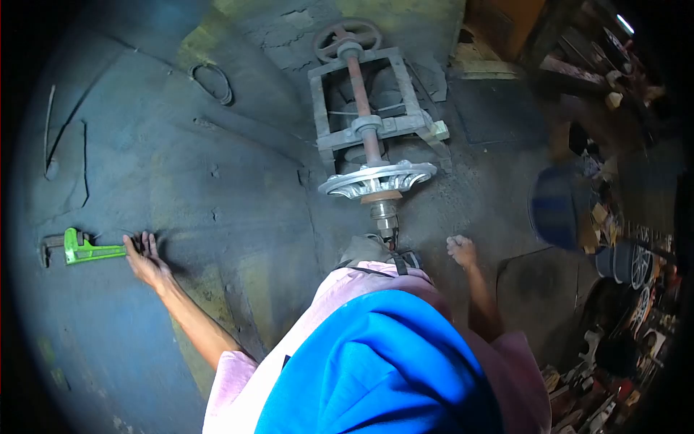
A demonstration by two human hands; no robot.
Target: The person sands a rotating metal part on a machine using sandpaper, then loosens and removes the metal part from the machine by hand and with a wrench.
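A pipe wrench (94, 251) with a bright green handle lies at the far left, its jaws pointing away from me. My left hand (148, 262) is stretched out to the end of that handle, fingers apart, with one finger at the handle's tip; I cannot tell how firmly it touches. My right hand (461, 251) hovers to the right of my legs, fingers curled in, with nothing visible in it. Between my hands, a silvery alloy wheel (379, 179) sits on a shaft (359, 87). A threaded metal fitting (385, 213) with a nut projects from the wheel toward me.
The shaft runs through a grey metal frame (323, 108) with a handwheel (347, 40) at its far end. A coiled cable (210, 83) lies on the stained floor (238, 181). To the right are a blue tub (553, 208), wheel rims (637, 264) and piled scrap parts (600, 354).
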